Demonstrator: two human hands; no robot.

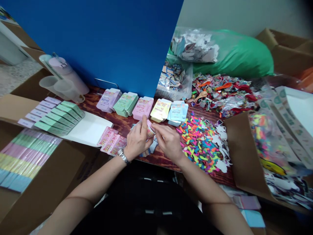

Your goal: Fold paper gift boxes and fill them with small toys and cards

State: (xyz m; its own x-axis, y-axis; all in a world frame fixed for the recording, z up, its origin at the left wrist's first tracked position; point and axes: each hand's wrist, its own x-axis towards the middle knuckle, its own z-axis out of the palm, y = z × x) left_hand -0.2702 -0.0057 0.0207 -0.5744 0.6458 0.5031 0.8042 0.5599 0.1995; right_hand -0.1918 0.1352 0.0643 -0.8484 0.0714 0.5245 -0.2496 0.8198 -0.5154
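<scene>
Carton (150, 131), pink and printed, pinched between the closed fingers of left hand (137, 139) and right hand (169, 141); apparently mid-fold, next calling for steady, aligned edges.

Blue partition (97, 42), 1 lilac bottle (73, 76) near its lower left, 2 translucent cups (67, 89) just beside the bottle, bulging green bag (244, 54) before a pale wall (232, 14), clear bag of scraps (198, 47) against it, open cardboard box (286, 50) at right
</scene>
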